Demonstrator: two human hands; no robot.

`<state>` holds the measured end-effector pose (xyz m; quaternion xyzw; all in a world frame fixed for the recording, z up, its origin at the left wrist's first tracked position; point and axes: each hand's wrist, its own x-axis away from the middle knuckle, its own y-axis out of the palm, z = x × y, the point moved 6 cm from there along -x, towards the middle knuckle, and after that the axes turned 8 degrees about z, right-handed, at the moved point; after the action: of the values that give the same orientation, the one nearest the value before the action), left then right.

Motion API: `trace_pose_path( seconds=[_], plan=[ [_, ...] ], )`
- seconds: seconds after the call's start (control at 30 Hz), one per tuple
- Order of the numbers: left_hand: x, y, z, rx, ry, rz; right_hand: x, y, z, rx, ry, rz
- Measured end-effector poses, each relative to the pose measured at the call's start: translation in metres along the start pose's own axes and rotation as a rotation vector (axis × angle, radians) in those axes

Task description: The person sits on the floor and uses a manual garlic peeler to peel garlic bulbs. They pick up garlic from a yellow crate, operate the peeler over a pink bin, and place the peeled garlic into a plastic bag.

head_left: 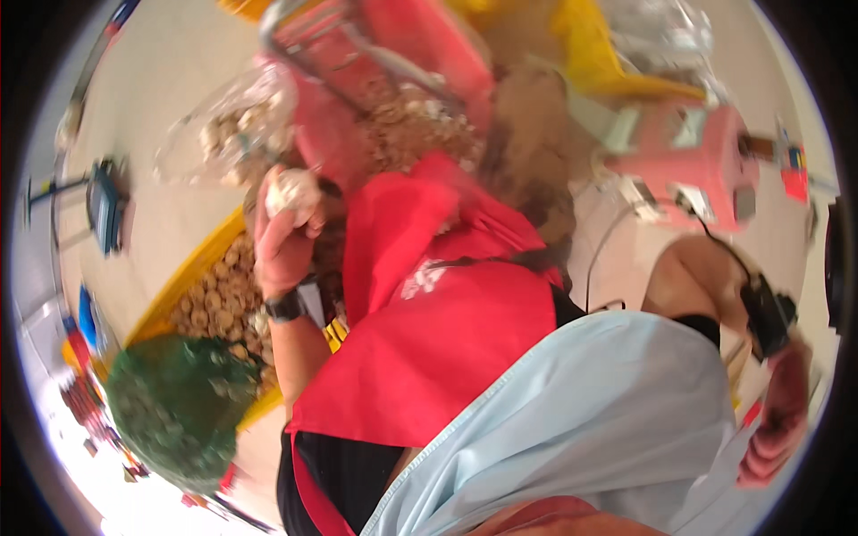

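My left hand (284, 228) grips a white garlic bulb (292, 192) beside the red apron (420, 357) over my lap. A clear bag of pale bulbs (232, 129) lies above it, and a yellow crate of small brown round pieces (210, 295) is to the left. My right hand (770, 424) is at the far right, its fingers curled and blurred, below a black device with a cable (764, 317). I cannot tell whether it holds anything.
A red tub with loose pieces and a metal frame (398, 62) stands ahead, beside a brown sack (527, 152). A pink machine (693, 156), yellow bins (590, 49), a green mesh bag (174, 406) and a blue stand (105, 210) surround me.
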<state>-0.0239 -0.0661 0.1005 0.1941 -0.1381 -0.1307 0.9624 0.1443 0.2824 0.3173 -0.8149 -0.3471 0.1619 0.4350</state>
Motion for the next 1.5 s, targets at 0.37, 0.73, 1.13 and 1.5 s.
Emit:
trace_pose_path(
  seconds=[0.37, 0.73, 1.13, 1.5],
  plan=[
    [-0.064, 0.045, -0.03, 0.017, -0.004, -0.087, -0.14, 0.091, 0.178, -0.206, 0.355, 0.663],
    [-0.1, 0.049, -0.048, -0.122, -0.031, -0.135, -0.182, 0.104, 0.177, -0.571, 0.563, 0.435],
    [-0.13, 0.051, -0.063, -0.029, -0.12, 0.004, -0.183, 0.11, 0.184, -0.581, 0.584, 0.426],
    [-0.106, 0.059, -0.061, 0.194, -0.242, -0.036, -0.204, 0.148, 0.219, 0.192, 0.491, 0.858]
  ],
)
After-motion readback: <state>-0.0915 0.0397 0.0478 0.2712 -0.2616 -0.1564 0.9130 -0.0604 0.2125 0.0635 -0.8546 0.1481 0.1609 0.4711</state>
